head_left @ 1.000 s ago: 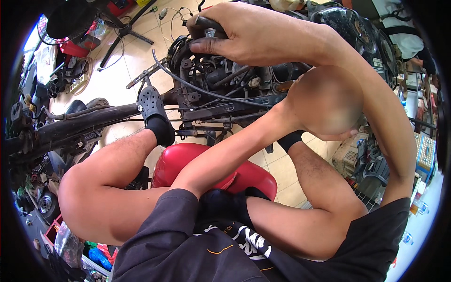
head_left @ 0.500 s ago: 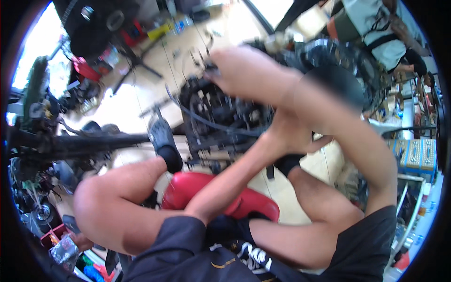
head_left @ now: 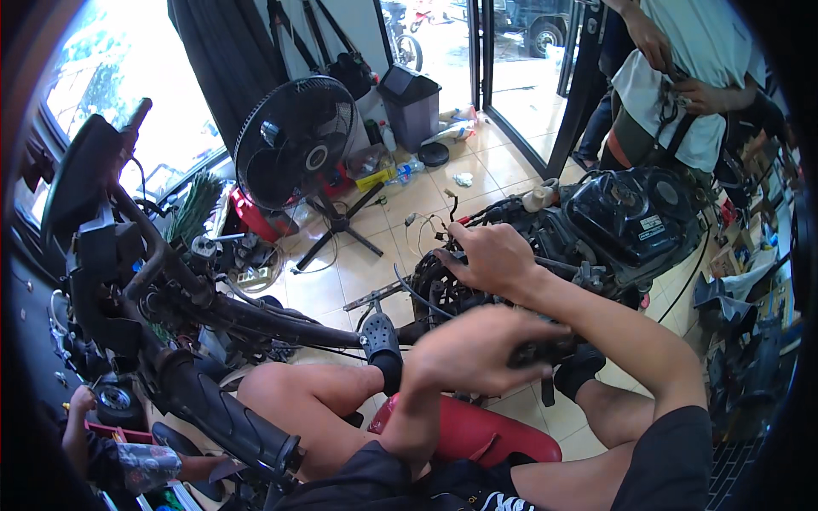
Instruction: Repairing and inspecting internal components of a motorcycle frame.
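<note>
A black motorcycle engine with exposed frame parts and loose wiring (head_left: pixel 434 294) lies on the tiled floor before me. My right hand (head_left: pixel 494 258) reaches over its left part, fingers curled beside a small red piece (head_left: pixel 463 221) and thin wires. What the fingers hold, if anything, is hidden. Nearer to my body, my left hand (head_left: pixel 473 351) hangs above a red cushioned seat (head_left: pixel 498 433), smeared by motion. Its fingers are spread and nothing shows in them. A glossy black tank-like cover (head_left: pixel 626 213) sits on the machine's right part.
A motorcycle handlebar with a black grip (head_left: pixel 226 417) juts in at the left. Behind it stand a black floor fan (head_left: pixel 294 145) and a dark bin (head_left: pixel 411 106). Another person in a white shirt (head_left: pixel 694 51) is at the upper right; a further person's arm (head_left: pixel 81 400) shows lower left.
My left hand has come away from beneath my right forearm and swung left, toward my body. The whole view has tilted up, showing more of the room; my right hand stays over the engine.
</note>
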`<state>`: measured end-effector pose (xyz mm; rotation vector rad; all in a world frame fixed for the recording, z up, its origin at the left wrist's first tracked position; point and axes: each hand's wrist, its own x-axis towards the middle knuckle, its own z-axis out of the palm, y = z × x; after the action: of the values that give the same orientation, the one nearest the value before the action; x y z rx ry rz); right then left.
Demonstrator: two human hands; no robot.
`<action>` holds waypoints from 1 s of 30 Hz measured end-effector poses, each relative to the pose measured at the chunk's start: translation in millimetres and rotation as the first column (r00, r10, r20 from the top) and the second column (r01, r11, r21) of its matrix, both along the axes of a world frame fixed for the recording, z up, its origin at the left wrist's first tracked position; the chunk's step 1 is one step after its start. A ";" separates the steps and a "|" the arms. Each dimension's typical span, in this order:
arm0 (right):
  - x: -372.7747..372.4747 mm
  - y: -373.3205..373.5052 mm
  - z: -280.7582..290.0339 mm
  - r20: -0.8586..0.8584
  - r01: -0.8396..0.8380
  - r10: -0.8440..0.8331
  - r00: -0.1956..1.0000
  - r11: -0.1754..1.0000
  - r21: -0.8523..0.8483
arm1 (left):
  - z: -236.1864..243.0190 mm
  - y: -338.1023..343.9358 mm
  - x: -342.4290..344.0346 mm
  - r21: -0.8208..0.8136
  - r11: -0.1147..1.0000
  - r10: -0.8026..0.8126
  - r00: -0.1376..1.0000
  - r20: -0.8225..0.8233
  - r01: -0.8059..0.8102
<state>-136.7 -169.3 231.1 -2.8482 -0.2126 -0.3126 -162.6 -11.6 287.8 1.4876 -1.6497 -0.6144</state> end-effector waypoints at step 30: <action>-15.7 40.6 -42.4 0.698 -0.170 0.089 0.710 0.984 0.048 | -34.8 -162.6 50.8 0.323 0.746 0.312 0.735 0.602 -0.582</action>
<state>-152.4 -128.7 188.7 -2.4444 -0.5172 -1.3213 -111.9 -174.2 253.1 2.5386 -1.4316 -0.3740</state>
